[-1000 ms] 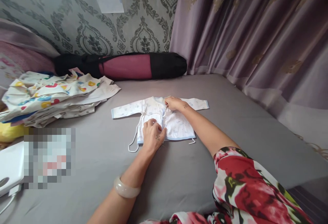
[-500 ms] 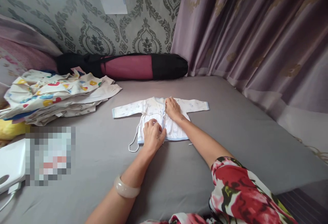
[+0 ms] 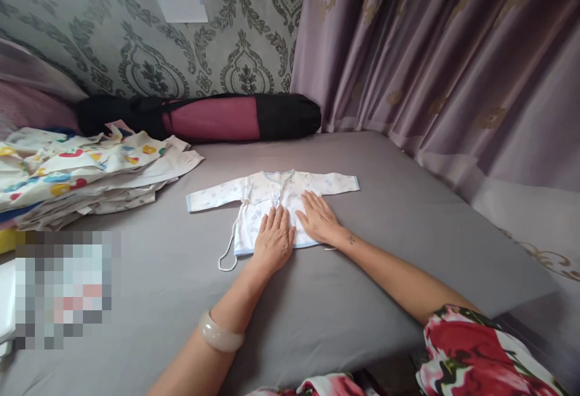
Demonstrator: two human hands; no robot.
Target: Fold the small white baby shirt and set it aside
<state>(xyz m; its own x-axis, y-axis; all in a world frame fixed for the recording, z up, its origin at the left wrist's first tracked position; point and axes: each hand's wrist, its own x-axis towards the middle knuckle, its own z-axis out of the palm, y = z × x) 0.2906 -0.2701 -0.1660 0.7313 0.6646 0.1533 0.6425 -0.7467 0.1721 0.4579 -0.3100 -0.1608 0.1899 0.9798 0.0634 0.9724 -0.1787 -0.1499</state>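
Observation:
A small white baby shirt (image 3: pixel 254 221) with pale blue prints and blue trim lies spread on the bed, both sleeves stretched out sideways. My left hand (image 3: pixel 274 240) rests flat on its lower front, fingers extended. On the lower right side of the shirt, my right hand (image 3: pixel 319 220) also lies flat with fingers out and thumb apart. Neither hand grips the cloth. A thin white tie string (image 3: pixel 226 257) hangs in a loop off the shirt's left side onto the sheet. The hands cover part of the hem and front.
The grey sheet (image 3: pixel 421 251) lies under everything. Folded clothes with colourful prints (image 3: pixel 90 166) are stacked at left. A black and maroon long bag (image 3: pixel 212 119) lies along the wall. A purple curtain (image 3: pixel 408 52) hangs at right. A blurred patch (image 3: pixel 67 290) hides something near left.
My right hand has moved from the shirt's neckline down to its lower right side, its fingers now flat. My left hand's fingers have straightened from a curl. The view has shifted slightly right.

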